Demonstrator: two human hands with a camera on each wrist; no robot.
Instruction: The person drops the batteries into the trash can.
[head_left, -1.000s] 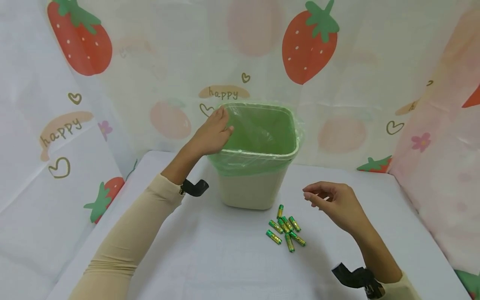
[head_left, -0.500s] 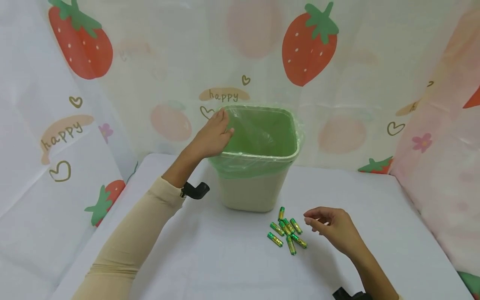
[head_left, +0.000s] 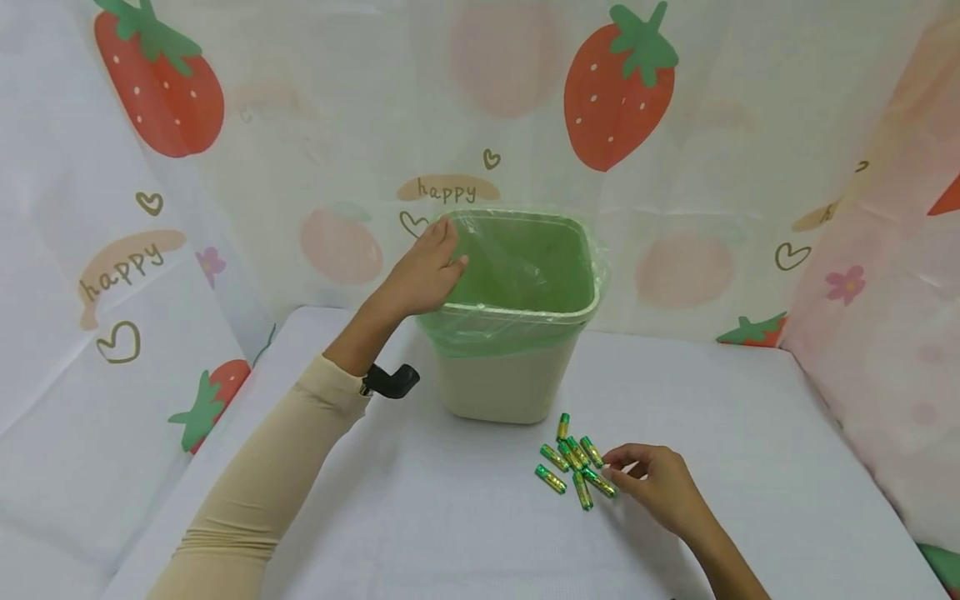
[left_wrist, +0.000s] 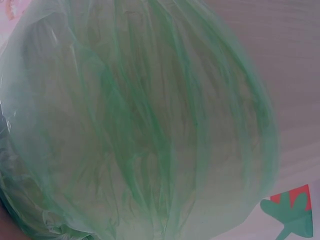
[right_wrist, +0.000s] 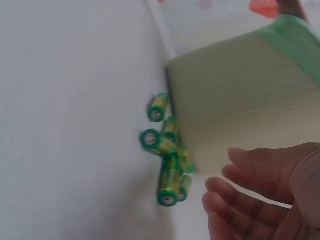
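A cream bin was seen standing upright on a white-covered tabletop, its green inside lined with a thin translucent green liner that was folded down over the rim. The left hand was rested on the rim at the bin's left side, with the thumb placed over the inside; how firmly the rim was held could not be told, as the fingertips were partly hidden. From the left wrist, mostly the wrinkled outer fold of the liner was shown.

Eight green-and-gold batteries could be counted on the tabletop, loosely clustered in front of the bin and toward its right, with some touching or overlapping. The right hand was held just to the right of the cluster, its fingers bent and its thumb separated from the forefinger by a narrow gap in which nothing was held. Whether any battery was touched could not be told.

A beige sleeve was worn on the left arm, and a black fitting was carried at the wrist. Behind the tabletop, a pale backdrop was printed with strawberries, hearts and "happy".
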